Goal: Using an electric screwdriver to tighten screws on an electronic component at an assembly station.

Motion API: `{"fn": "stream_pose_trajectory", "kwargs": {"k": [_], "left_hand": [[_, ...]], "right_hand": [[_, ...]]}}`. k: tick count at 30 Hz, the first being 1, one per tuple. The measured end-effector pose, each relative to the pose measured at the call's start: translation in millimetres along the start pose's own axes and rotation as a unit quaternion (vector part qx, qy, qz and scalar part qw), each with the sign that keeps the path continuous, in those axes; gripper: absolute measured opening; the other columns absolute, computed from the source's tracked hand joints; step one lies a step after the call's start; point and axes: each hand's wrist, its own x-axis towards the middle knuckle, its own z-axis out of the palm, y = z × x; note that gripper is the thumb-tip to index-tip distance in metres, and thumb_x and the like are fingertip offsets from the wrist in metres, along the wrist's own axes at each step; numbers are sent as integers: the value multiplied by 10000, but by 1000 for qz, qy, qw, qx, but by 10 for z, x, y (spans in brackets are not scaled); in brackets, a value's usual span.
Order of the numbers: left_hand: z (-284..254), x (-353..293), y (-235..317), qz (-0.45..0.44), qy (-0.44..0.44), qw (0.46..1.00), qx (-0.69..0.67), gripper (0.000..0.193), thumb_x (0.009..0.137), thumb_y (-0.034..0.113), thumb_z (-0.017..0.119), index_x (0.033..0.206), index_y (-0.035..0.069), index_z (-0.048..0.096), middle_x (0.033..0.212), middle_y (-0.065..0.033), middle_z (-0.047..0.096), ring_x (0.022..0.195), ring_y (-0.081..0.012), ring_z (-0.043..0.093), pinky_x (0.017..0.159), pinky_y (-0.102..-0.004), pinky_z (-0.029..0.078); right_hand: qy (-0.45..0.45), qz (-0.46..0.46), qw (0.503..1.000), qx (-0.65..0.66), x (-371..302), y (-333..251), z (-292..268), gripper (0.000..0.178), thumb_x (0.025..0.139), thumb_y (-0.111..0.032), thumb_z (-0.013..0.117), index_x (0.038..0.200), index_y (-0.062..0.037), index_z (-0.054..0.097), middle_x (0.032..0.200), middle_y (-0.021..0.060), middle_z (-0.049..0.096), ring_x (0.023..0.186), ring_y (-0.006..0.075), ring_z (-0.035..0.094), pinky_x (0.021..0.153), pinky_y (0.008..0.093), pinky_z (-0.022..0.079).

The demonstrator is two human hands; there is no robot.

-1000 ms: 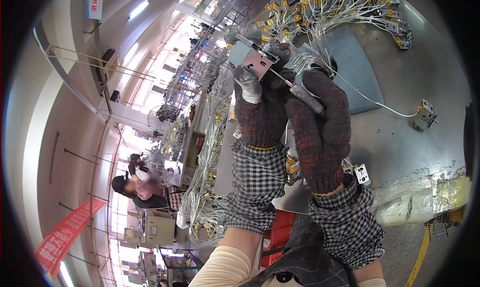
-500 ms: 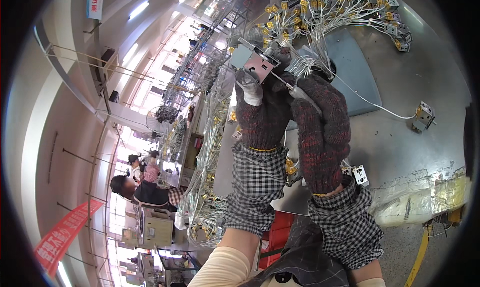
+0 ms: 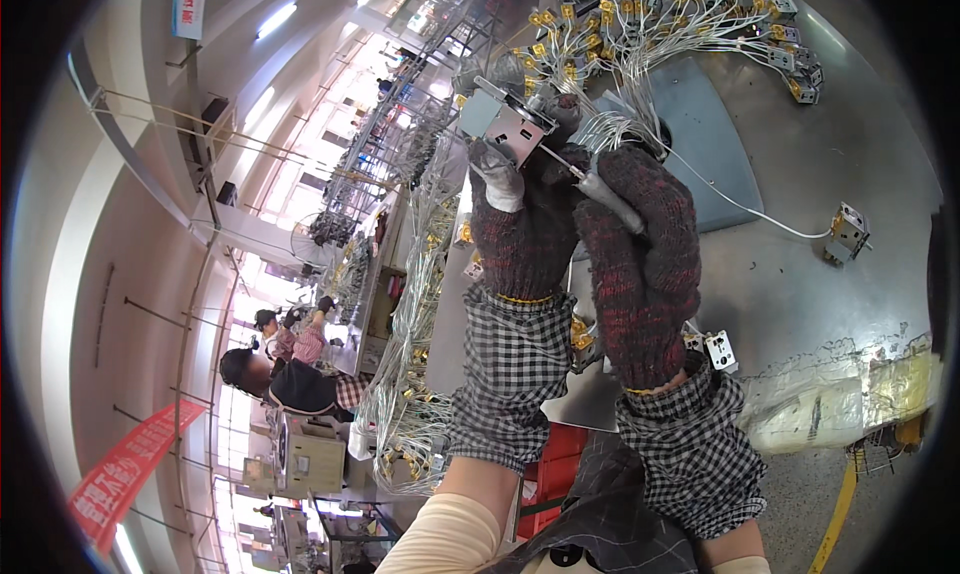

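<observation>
My left hand (image 3: 525, 229), in a dark knitted glove with pale fingertip wraps, is closed around a small silver metal box (image 3: 513, 134) with slots and a thin rod along its upper side. My right hand (image 3: 645, 274), in the same kind of glove, grips a screwdriver (image 3: 613, 202) by its grey handle. Its thin shaft slants up and left to the side of the box; the exact point of contact is too small to tell. Behind the hands, a bundle of white wires (image 3: 615, 129) partly hides a blue-grey plate (image 3: 715, 144).
Many similar boxes with yellow tags (image 3: 600, 19) fan out at the table's far side. One wired box (image 3: 848, 232) lies at right; another (image 3: 718, 351) sits beside my right wrist. Clear plastic sheeting (image 3: 810, 414) covers the near right edge. A seated person (image 3: 300, 384) is at left.
My right fingers have shifted along the screwdriver, so more of its grey handle shows. The metal box has moved very slightly in my left hand. In the background, people have shifted.
</observation>
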Motion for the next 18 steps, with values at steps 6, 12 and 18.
{"fn": "stream_pose_trajectory", "kwargs": {"k": [6, 12, 18], "left_hand": [[-50, 15, -96, -16, -14, 1000, -23, 686, 904, 569, 580, 1306, 27, 459, 1164, -175, 607, 958, -244, 623, 783, -436, 562], [-52, -7, -92, -7, -11, 1000, 24, 698, 894, 586, 582, 1284, 17, 471, 1150, -160, 614, 926, -224, 611, 789, -426, 552], [17, 1, -13, -4, 12, 1000, 9, 691, 890, 590, 589, 1263, 16, 492, 1144, -149, 617, 872, -196, 589, 798, -415, 541]], "right_hand": [[30, 16, 999, 19, 9, 30, -12, 296, 897, -43, 628, 1187, 10, 611, 1201, 168, 602, 1120, 282, 588, 970, 379, 473], [27, -1, 999, 18, 4, 66, -25, 294, 891, -30, 633, 1182, 10, 614, 1196, 171, 605, 1117, 294, 590, 967, 383, 477], [42, 28, 998, 39, 16, -40, 36, 288, 881, -15, 642, 1167, 4, 628, 1187, 163, 611, 1117, 285, 591, 964, 377, 481]]}}
